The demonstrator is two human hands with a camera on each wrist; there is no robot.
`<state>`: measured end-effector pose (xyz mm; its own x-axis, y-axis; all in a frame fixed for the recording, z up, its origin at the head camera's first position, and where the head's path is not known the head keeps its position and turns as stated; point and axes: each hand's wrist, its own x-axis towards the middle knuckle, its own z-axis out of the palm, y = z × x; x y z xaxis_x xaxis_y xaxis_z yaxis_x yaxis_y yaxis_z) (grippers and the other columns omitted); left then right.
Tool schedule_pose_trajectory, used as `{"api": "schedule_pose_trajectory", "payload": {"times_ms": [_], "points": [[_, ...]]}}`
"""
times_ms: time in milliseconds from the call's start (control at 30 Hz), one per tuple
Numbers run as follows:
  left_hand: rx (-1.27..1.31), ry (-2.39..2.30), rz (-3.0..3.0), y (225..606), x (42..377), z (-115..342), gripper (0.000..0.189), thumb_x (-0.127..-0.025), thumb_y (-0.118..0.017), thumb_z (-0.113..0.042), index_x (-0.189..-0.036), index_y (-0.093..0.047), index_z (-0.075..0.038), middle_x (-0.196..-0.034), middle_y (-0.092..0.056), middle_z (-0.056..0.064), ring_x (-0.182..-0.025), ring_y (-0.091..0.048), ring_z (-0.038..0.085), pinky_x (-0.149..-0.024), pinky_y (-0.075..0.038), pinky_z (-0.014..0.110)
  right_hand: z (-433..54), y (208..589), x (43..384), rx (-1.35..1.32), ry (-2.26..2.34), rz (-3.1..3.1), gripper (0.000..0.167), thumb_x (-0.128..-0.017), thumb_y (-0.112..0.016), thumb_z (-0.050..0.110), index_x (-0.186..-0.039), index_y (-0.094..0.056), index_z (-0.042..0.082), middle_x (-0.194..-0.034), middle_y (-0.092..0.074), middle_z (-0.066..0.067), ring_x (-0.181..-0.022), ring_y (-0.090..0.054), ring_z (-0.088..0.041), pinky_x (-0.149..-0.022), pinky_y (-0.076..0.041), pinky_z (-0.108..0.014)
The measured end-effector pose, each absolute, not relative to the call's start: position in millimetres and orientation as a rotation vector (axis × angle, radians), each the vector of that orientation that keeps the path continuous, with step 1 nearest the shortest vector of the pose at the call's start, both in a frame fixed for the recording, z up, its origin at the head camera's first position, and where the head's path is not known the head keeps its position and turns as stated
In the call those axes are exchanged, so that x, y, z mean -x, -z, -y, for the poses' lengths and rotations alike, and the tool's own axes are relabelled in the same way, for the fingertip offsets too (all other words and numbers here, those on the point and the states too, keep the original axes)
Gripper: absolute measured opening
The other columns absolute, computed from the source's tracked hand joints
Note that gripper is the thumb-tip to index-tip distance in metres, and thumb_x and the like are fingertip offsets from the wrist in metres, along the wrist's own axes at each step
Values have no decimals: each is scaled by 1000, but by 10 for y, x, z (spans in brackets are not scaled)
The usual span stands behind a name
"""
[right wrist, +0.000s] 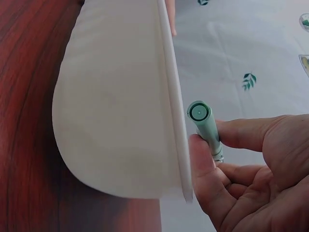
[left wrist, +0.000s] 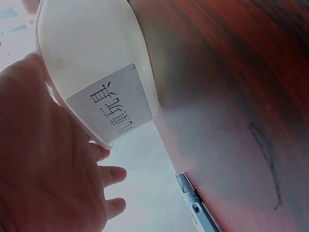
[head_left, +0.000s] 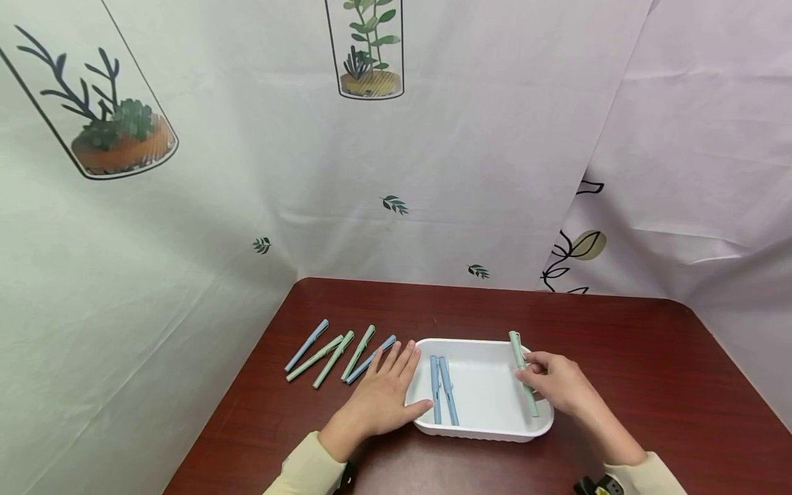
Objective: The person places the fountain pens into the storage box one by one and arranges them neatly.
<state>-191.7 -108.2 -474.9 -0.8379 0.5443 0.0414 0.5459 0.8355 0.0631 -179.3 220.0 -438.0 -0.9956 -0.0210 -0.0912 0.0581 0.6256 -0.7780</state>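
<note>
A white tray (head_left: 485,434) stands on the dark red table, with two blue pens (head_left: 448,390) lying side by side at its left inside. My right hand (head_left: 559,381) pinches a green pen (head_left: 518,354) between thumb and fingers over the tray's right side. In the right wrist view, the pen's round end (right wrist: 199,112) points toward the camera beside the tray's rim. My left hand (head_left: 386,395) rests with spread fingers on the tray's left rim. From the left wrist view, the palm (left wrist: 43,159) lies along the tray wall, which bears a label (left wrist: 113,99).
Left of the tray lie several loose pens, green (head_left: 334,359) and blue (head_left: 306,346); one blue pen (head_left: 365,366) is partly behind my left hand. A patterned white cloth (head_left: 433,172) hangs behind the table (head_left: 619,344).
</note>
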Motion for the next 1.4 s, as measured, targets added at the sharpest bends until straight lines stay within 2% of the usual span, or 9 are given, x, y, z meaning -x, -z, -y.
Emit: {"api": "schedule_pose_trajectory", "payload": {"times_ms": [367, 700, 1400], "points": [[892, 129, 2977, 4766, 1924, 1091, 91, -97, -42, -69, -162, -22, -10, -169, -17, 8, -155, -17, 32, -123, -13, 57, -1996, 4436, 1818, -3, 1344, -2733, 38, -89, -76, 9, -119, -65, -10, -81, -58, -4, -71, -62, -16, -58, -59, -31], [892, 136, 2982, 4768, 1927, 1092, 91, -97, -42, -70, -162, -22, -10, -169, -18, 8, -155, -17, 32, -123, -12, 57, -1859, 4500, 1828, 5, 1370, -2699, 39, -88, -76, 7, -122, -65, -10, -80, -61, -3, -68, -64, -15, -58, -59, -31], [891, 136, 2978, 4761, 1930, 1092, 91, -97, -43, -69, -162, -23, -10, -169, -19, 8, -155, -19, 32, -123, -14, 56, -1565, 4597, 1842, 46, 1346, -2721, 34, -86, -77, 5, -115, -68, -9, -75, -62, -1, -60, -65, -15, -54, -57, -31]]}}
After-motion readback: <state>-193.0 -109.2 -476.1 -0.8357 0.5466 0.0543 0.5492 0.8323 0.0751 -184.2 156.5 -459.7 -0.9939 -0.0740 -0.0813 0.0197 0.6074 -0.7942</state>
